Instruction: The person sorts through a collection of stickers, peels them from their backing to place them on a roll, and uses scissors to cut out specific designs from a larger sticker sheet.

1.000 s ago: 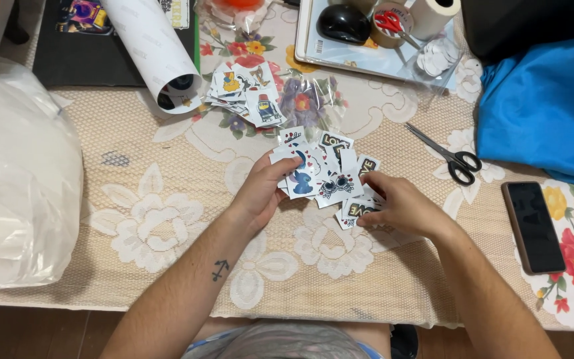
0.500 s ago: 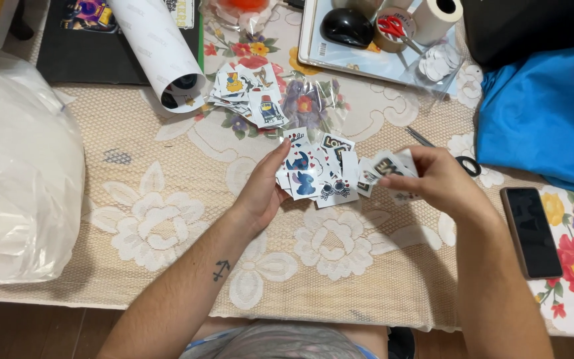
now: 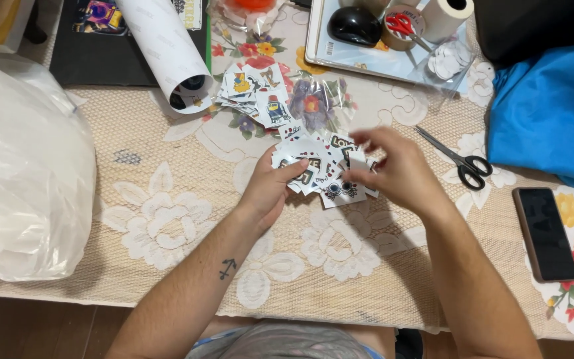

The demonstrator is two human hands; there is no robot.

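- gripping a fanned stack of stickers point(image 3: 313, 166), our left hand point(image 3: 267, 189) pinches it from below, thumb on top, fingers underneath, over the lace cloth point(image 3: 167, 219) mid-table.
- our right hand point(image 3: 393, 173) hovers at the fan's right edge, fingers curled loosely around a sheet; we cannot tell if it truly pinches one.
- we judge these light, thin, glossy cut-outs: floppy, quick to slide off each other, easy to crease.
- best hold, we'd say, is by the edges, thumb pressing flat on the top sheet so the fan stays together.
- against half a second ago: our right hand was further right, lifting a sheet clear of the fan; now it is back against the stack.
- left hand sits much as it did.
- second pile point(image 3: 254, 93), scissors point(image 3: 463, 159) and phone point(image 3: 545, 233) lie where they were.
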